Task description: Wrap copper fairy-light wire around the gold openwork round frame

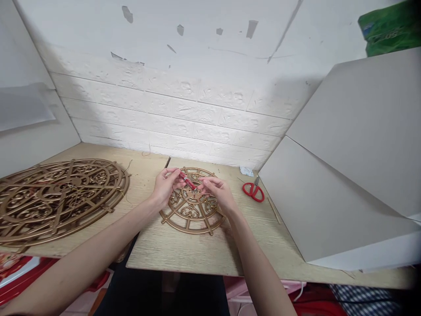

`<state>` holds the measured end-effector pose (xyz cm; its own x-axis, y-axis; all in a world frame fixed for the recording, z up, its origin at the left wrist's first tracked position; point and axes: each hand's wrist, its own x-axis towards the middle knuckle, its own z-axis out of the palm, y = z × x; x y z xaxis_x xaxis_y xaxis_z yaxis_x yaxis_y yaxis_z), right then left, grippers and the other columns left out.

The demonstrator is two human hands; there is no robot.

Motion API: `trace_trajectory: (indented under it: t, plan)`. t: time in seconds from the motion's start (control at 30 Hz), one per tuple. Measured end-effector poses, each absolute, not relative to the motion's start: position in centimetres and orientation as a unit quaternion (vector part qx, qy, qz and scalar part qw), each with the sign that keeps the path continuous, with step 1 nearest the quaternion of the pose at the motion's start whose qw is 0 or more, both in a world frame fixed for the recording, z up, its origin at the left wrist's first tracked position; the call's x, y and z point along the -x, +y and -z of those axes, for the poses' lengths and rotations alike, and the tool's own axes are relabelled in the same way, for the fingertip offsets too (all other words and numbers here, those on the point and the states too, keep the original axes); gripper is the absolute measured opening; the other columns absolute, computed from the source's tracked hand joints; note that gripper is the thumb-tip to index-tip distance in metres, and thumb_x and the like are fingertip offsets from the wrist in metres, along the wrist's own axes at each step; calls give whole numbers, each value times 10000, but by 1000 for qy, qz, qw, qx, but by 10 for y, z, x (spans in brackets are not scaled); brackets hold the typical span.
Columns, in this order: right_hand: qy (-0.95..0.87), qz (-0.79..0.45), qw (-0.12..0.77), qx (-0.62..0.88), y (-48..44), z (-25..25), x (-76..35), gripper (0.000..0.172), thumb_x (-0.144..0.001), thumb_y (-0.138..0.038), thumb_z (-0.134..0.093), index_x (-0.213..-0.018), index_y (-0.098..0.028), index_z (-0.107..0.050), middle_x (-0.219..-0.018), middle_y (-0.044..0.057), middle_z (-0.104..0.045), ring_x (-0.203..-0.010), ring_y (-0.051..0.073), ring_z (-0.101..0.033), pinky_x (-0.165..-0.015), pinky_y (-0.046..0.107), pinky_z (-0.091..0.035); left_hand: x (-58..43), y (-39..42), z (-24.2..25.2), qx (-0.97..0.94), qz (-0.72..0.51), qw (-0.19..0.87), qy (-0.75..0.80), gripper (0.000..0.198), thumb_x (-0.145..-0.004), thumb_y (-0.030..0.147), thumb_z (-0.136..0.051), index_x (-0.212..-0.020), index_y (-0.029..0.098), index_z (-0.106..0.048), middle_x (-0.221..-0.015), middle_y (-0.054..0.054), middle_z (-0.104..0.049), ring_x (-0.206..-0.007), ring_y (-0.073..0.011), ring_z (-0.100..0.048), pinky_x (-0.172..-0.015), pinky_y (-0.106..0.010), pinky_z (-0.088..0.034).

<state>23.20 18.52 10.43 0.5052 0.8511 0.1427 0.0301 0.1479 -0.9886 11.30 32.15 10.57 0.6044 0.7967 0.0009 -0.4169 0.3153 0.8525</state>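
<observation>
My left hand is closed around a slim red rod-shaped tool with a shiny metal band, tilted down to the right. The tool's lower end hangs over the hub of a round gold-coloured openwork wheel lying flat on the table. My right hand is pinched close to that lower end, its thumb and forefinger together. Whatever sits between those fingertips is too small to make out. Both hands hide part of the wheel's upper half and rim.
A stack of larger gold openwork wheels covers the table's left side, with loose thread on top. Red-handled scissors lie to the right. White boards close off the right side, and a white brick-patterned wall stands behind.
</observation>
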Motion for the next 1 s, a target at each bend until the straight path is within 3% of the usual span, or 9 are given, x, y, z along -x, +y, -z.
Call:
trace_trajectory:
  t: [0.23, 0.3, 0.4, 0.5, 0.8, 1.0]
  plan:
    - [-352, -299, 660, 592, 183, -110, -230, 314, -728, -445, -646, -877, -171, -685, -772, 33, -680, -556, 83, -533, -523, 205, -384, -112, 321, -105, -459, -384, 774, 206, 254, -675, 189, -695, -860, 121, -535, -659, -41, -645, -511, -99, -583, -513, -228, -533]
    - [-349, -295, 666, 589, 183, -110, -230, 338, -729, -465, -638, -877, -163, -677, -680, 12, -649, -523, 78, -498, -513, 208, -365, -112, 320, -105, -470, -384, 770, 198, 276, -670, 205, -701, -876, 124, -535, -665, -44, -650, -508, -100, -581, -511, -235, -533]
    - [-349, -271, 686, 578, 183, -109, -233, 361, -751, -486, -608, -870, -150, -664, -441, -68, -437, -418, 62, -344, -455, 210, -277, -111, 320, -106, -484, -378, 768, 183, 304, -662, 237, -713, -882, 129, -533, -675, -49, -655, -514, -103, -583, -511, -237, -531]
    - [-344, -252, 717, 551, 183, -108, -238, 354, -751, -485, -609, -880, -157, -644, -398, -102, -289, -396, 64, -228, -436, 224, -208, -111, 320, -106, -489, -373, 767, 181, 317, -655, 253, -721, -875, 130, -530, -671, -46, -653, -515, -102, -582, -507, -228, -523]
    - [-260, -180, 796, 515, 171, -118, -249, 357, -680, -374, -691, -958, -160, -621, -444, -85, -381, -430, 68, -287, -453, 222, -247, -110, 320, -107, -522, -356, 754, 177, 333, -638, 290, -737, -853, 130, -540, -666, -31, -639, -510, -99, -578, -495, -223, -511]
    - [-220, -137, 823, 505, 168, -119, -253, 284, -657, -322, -696, -878, -159, -625, -437, -83, -399, -432, 63, -311, -448, 210, -247, -109, 318, -104, -556, -338, 741, 165, 326, -672, 324, -713, -885, 138, -550, -680, -35, -645, -514, -104, -580, -503, -232, -518]
